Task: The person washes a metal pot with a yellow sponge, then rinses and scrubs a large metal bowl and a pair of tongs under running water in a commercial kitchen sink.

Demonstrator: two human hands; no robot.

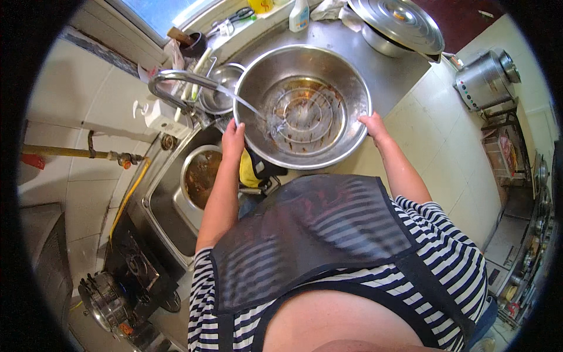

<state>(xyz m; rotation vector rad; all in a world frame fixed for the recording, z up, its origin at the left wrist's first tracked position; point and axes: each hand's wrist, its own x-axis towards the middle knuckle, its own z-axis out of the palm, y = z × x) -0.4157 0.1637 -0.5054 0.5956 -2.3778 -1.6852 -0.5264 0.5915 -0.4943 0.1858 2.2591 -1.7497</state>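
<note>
Between my two hands is a large round stainless steel basin [352,83]. My left hand [233,138] grips its rim on the left, thumb up. On the right side my right hand [373,125] holds the rim the same way. A chrome faucet [182,75] pours a stream of water into the basin. Shallow water and brown bits cover its bottom. Below my left forearm, a second metal bowl [200,176] with brownish liquid and dark pieces sits in the sink [167,220]; my arm hides part of it.
A white pump bottle [165,118] and a small steel pot [222,88] stand beside the faucet. A spray bottle [299,16] is at the window ledge. A lidded pot [398,26] rests on the steel counter [391,75]. At lower left is a gas stove [140,264].
</note>
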